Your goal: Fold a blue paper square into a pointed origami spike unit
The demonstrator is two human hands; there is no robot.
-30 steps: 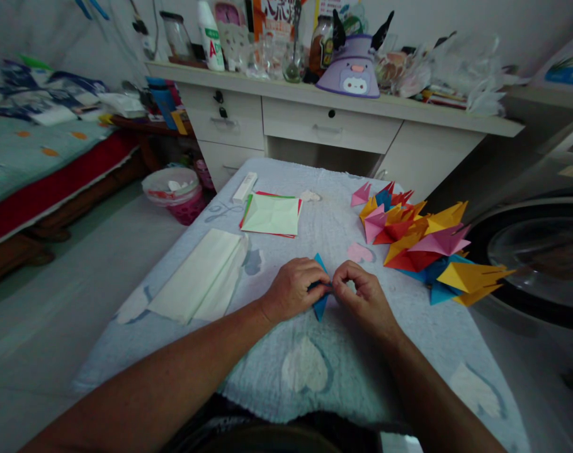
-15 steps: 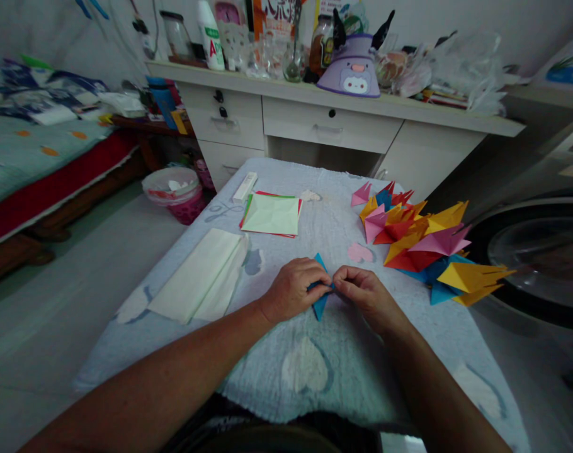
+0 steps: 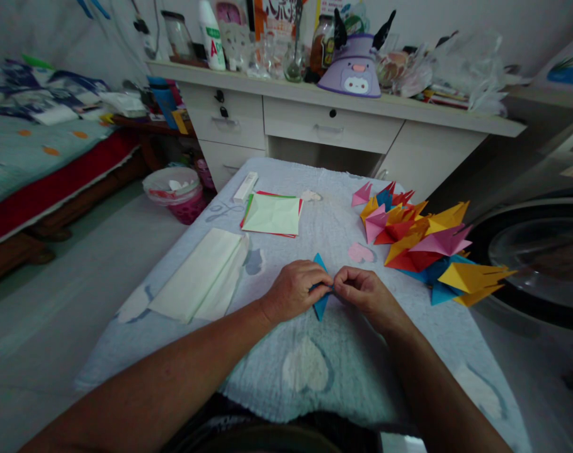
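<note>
A piece of folded blue origami paper (image 3: 321, 307) is between my hands, near the middle of the cloth-covered table (image 3: 267, 352). My left hand (image 3: 300, 286) pinches its body, and the fingers hide much of the folds. Pointed blue tips stick out above and below that hand. At the paper's right end my right hand (image 3: 359, 290) grips a narrow tip between thumb and forefinger. To the right lies a heap of folded paper cranes (image 3: 409, 236) in yellow, red, pink and blue. Beyond my left hand is a stack of square paper sheets (image 3: 272, 214), pale green on top.
A folded whitish cloth or paper (image 3: 199, 274) lies at the left of the table, with a small white box (image 3: 245, 187) farther back. A waste bin (image 3: 175, 192) stands on the floor left. Behind is a white desk (image 3: 334, 123); a washing machine (image 3: 541, 251) stands right.
Almost nothing differs. Both hands keep their pinch on the blue paper, with only a very slight shift of the fingers.
</note>
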